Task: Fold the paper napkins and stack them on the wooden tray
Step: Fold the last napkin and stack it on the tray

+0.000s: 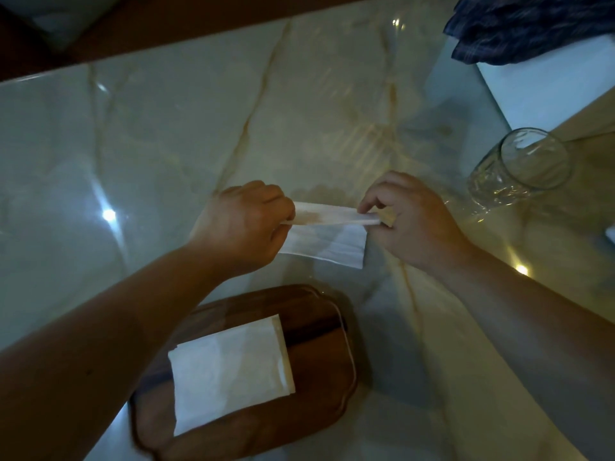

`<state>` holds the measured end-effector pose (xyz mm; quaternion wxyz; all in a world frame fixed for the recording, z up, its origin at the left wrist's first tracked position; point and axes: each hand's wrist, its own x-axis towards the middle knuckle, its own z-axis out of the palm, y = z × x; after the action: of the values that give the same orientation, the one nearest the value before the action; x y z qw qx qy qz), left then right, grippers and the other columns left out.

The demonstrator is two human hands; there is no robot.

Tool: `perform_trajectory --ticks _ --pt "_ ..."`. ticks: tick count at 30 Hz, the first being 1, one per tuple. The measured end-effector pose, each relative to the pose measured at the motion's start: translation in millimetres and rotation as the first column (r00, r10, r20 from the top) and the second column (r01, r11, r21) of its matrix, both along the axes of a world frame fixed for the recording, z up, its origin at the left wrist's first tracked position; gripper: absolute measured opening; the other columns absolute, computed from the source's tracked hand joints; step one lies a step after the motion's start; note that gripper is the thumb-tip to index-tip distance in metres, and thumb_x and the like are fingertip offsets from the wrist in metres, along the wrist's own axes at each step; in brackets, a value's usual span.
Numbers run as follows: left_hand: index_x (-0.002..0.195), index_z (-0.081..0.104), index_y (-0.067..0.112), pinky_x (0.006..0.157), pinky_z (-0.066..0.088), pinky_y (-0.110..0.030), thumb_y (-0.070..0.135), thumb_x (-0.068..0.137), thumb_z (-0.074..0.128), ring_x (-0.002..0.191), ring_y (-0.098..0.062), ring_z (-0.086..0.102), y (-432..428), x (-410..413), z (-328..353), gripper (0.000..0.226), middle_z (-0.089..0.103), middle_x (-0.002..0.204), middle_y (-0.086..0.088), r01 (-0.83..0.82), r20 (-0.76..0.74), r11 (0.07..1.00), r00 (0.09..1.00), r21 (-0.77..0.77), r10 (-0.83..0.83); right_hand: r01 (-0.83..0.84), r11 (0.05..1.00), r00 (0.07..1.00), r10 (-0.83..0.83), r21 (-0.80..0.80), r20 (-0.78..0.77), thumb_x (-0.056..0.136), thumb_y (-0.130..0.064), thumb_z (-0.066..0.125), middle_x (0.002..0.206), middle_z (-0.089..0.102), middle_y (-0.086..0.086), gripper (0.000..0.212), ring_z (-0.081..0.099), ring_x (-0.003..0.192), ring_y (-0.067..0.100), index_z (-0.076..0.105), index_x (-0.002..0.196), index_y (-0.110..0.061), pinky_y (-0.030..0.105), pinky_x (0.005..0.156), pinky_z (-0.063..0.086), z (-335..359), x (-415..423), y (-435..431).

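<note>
A white paper napkin (327,234) hangs folded over in the air above the marble table, its lower flap drooping. My left hand (243,224) pinches its left end and my right hand (409,217) pinches its right end, thumb and fingers closed on the fold. Below them, near the table's front, lies a dark wooden tray (319,331). On the tray rests a small stack of folded white napkins (229,371), lying slightly askew. My left forearm crosses over the tray's left side and hides part of it.
An empty clear glass (522,168) stands to the right of my right hand. A white box (545,91) with dark patterned cloth (532,24) on it sits at the far right. The table's far edge (166,44) runs along the top.
</note>
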<state>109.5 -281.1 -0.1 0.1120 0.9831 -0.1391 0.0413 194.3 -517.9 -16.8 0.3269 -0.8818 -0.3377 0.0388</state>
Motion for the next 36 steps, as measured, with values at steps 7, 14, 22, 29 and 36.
perform_trajectory --ticks 7,14,22,29,36 --pt "0.083 0.068 0.010 0.056 0.052 -0.039 0.013 0.077 0.057 0.072 -0.029 0.060 5 -3 -11 0.014 0.066 0.080 -0.009 0.006 -0.043 0.997 0.999 0.071 -0.003 -0.070 0.992 0.997 0.071 -0.107 0.009 0.062 -0.005 0.069 0.092 0.062 0.007 0.023 0.059 0.088 0.028 0.068 0.083 -0.013 0.037 0.071 0.051 -21 -18 -6" --pt "0.098 0.067 0.015 0.066 0.052 -0.038 0.018 0.071 0.055 0.081 -0.024 0.059 7 -10 -16 0.029 0.066 0.092 -0.006 0.039 -0.208 0.995 0.978 0.087 -0.020 -0.078 0.993 0.996 0.074 -0.090 -0.047 0.067 -0.008 0.053 0.095 0.064 0.008 0.027 0.061 0.088 0.026 0.071 0.087 -0.011 0.033 0.076 0.051 -20 -18 -14" --pt "0.122 0.053 0.021 0.086 0.052 -0.046 0.034 0.088 0.056 0.110 -0.026 0.055 1 35 -21 0.037 0.058 0.120 -0.006 -0.202 -0.270 0.979 0.942 0.022 0.200 0.171 0.939 0.962 -0.224 -0.298 -0.155 0.078 -0.035 0.069 0.105 0.057 0.006 0.031 0.057 0.095 0.024 0.061 0.102 -0.016 0.037 0.084 0.048 -23 9 9" --pt "0.109 0.059 0.024 0.086 0.050 -0.043 0.030 0.088 0.056 0.108 -0.024 0.051 -6 49 -27 0.021 0.052 0.112 -0.005 -0.238 -0.361 0.967 0.898 0.086 0.253 0.102 0.932 0.967 -0.174 -0.348 -0.184 0.078 -0.023 0.066 0.089 0.053 -0.001 0.013 0.059 0.092 0.025 0.054 0.076 -0.027 0.037 0.079 0.049 -20 8 23" --pt "0.088 0.061 0.023 0.066 0.043 -0.018 0.016 0.086 0.062 0.077 -0.010 0.057 -10 18 -12 0.007 0.059 0.082 0.010 -0.538 -0.456 0.770 0.812 -0.342 0.365 0.273 0.962 0.860 -0.250 -0.012 -0.446 0.079 -0.016 0.069 0.072 0.068 -0.001 0.008 0.064 0.069 0.017 0.062 0.077 -0.019 0.029 0.064 0.048 -7 -6 16"
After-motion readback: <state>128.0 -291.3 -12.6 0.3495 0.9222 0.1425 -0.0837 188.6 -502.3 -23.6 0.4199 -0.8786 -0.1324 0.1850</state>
